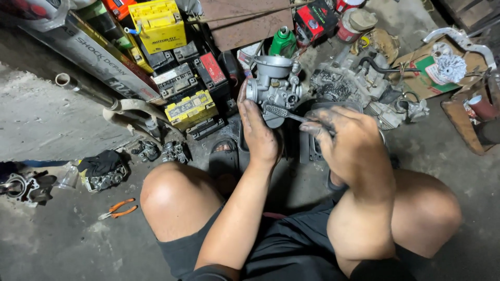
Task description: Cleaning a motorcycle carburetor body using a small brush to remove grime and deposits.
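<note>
My left hand (259,132) grips a grey metal carburetor (275,83) from below and holds it up above the floor, its open bowl end facing up. My right hand (346,143), black with grease, is closed on the handle of a small brush (284,112) whose bristled head lies against the carburetor's lower side. I am squatting, with both bare knees showing below the hands.
Several old batteries, yellow (159,23) and black (176,79), are stacked at the back left. An engine part (354,86), a green bottle (283,42) and red cans lie behind. Orange-handled pliers (119,208) and small metal parts (104,174) lie on the concrete floor at left.
</note>
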